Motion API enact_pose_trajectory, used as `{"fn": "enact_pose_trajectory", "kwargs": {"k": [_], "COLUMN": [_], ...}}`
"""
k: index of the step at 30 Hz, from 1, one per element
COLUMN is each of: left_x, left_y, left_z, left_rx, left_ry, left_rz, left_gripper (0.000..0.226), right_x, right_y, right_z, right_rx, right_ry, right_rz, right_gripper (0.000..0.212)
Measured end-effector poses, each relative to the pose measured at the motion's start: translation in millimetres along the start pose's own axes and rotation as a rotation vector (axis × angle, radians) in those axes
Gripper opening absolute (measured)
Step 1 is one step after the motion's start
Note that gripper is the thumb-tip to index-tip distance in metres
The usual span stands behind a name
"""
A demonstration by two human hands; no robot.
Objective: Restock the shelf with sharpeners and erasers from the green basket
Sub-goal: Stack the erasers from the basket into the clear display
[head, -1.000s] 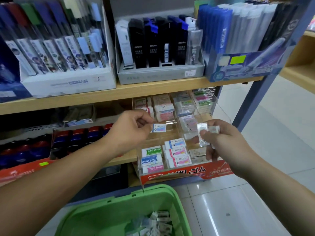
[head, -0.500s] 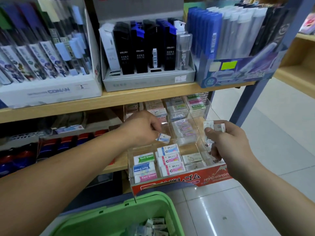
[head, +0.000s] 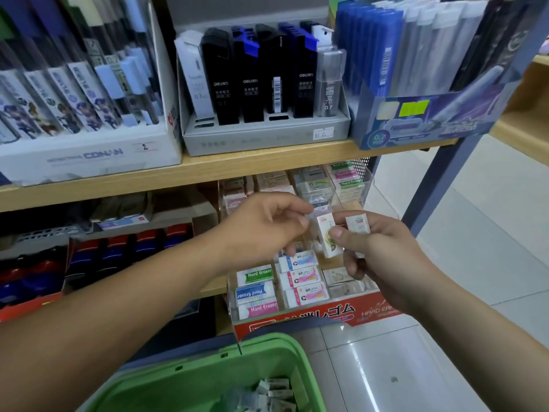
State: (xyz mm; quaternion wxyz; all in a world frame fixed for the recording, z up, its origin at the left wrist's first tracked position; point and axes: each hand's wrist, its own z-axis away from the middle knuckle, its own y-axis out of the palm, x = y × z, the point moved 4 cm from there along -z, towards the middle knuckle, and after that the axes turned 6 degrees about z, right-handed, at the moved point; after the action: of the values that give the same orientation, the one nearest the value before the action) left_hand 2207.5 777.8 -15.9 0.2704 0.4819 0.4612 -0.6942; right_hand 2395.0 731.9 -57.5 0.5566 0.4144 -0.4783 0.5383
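My right hand (head: 377,257) holds a small bunch of wrapped erasers in front of the lower shelf. A white eraser with green print (head: 326,237) sits under its thumb, and a second eraser (head: 358,223) sticks up behind. My left hand (head: 267,224) has its thumb and forefinger pinched at the upper end of the green-print eraser. Below the hands is the clear eraser display tray (head: 231,292), with rows of Hard Eraser packs (head: 255,289) and pink-and-blue erasers (head: 303,278). The green basket (head: 208,370) stands at the bottom, with several loose erasers (head: 274,394) inside.
A wooden shelf board (head: 237,171) runs just above the hands and carries boxes of pencil leads and pens (head: 261,84). Red and blue items (head: 118,251) fill the lower shelf to the left. A blue-grey shelf post (head: 439,185) stands at the right, with tiled floor (head: 445,292) beyond.
The blue-and-white eraser that my left hand held is out of its fingers. The left hand has moved right to the erasers in my right hand, which has barely shifted.
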Motion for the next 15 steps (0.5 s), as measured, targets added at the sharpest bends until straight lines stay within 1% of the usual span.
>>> {"fn": "enact_pose_trajectory", "kwargs": {"k": [1, 3, 5, 7, 9, 11, 13, 14, 15], "left_x": [-1.9, -4.0, -1.1, 3.4, 6.7, 8.9, 13.1, 15.1, 16.7], "left_y": [3.3, 3.5, -1.4, -8.0, -13.4, -18.4, -22.1, -22.5, -21.8], "left_z": [5.4, 10.1, 11.2, 12.6, 14.4, 15.2, 14.3, 14.0, 14.0], "left_rx": [0.027, 0.033, 0.017, -0.003, -0.003, -0.002, -0.02, -0.031, -0.04], "left_ry": [-0.016, -0.003, -0.01, -0.051, -0.078, -0.097, -0.117, -0.127, -0.134], "left_rz": [0.082, 0.136, 0.19, 0.247, 0.248, 0.239, 0.238, 0.229, 0.215], "left_gripper": [0.024, 0.024, 0.026, 0.032, 0.036, 0.034, 0.027, 0.026, 0.028], "right_x": [1.4, 4.9, 8.4, 9.4, 8.0, 7.2, 8.0, 9.6, 11.6], "right_y": [4.4, 12.5, 16.8, 16.5, 14.6, 13.1, 10.5, 7.6, 4.1], "right_z": [0.6, 2.8, 3.6, 2.3, 1.1, 1.0, 2.1, 2.2, 1.3], "right_rx": [0.041, 0.1, 0.106, 0.07, 0.037, 0.001, -0.04, -0.067, -0.09], "right_ry": [0.001, -0.01, -0.008, 0.022, 0.059, 0.079, 0.065, 0.04, -0.001], "right_rz": [-0.011, -0.02, -0.05, -0.085, -0.103, -0.118, -0.118, -0.063, 0.042], "right_gripper": [0.015, 0.016, 0.016, 0.018, 0.021, 0.025, 0.026, 0.026, 0.024]}}
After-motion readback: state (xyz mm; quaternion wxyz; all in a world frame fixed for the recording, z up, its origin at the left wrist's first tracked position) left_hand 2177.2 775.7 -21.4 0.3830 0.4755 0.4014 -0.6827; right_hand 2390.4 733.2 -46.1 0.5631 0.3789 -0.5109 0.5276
